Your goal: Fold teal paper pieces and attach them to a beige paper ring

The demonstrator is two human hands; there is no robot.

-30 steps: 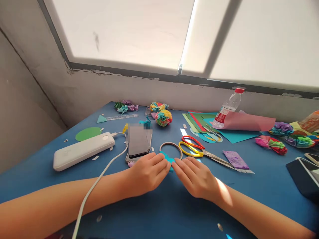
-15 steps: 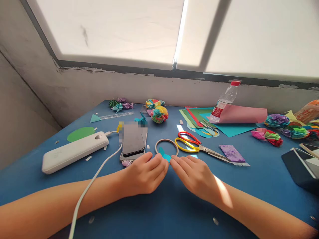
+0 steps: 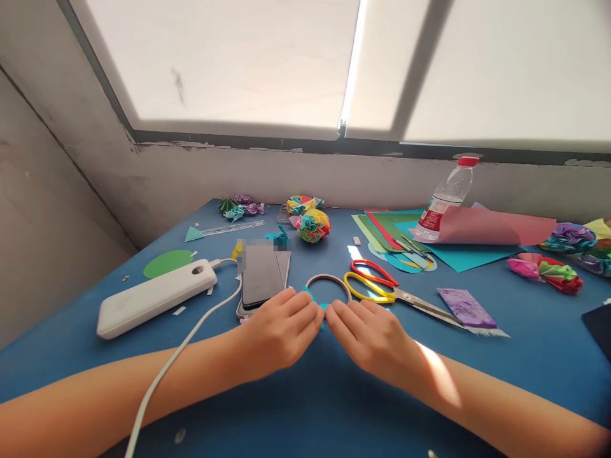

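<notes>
My left hand (image 3: 287,331) and my right hand (image 3: 370,334) meet fingertip to fingertip above the blue table. Both have closed fingers pinching a small piece of teal paper (image 3: 324,307), mostly hidden by the fingers. Just behind the fingertips is a thin greyish ring (image 3: 329,277), perhaps a roll of tape, its near side covered by the hands and paper. Scissors (image 3: 398,292) with one red and one yellow handle lie to the right of the ring. Left of it, beyond my left hand, is a dark-screened phone (image 3: 262,277) on another flat device.
A white power bank (image 3: 157,299) has a cable (image 3: 176,356) running across my left forearm. Crumpled-paper balls (image 3: 313,226), coloured sheets (image 3: 463,254), a tilted bottle (image 3: 442,207), a ruler (image 3: 233,228) and a purple packet (image 3: 466,308) lie farther back.
The view has turned slightly left, so things sit farther right. The teal paper's pointed part has dropped lower, and less of the paper shows between the fingers. Both hands keep their pinch.
</notes>
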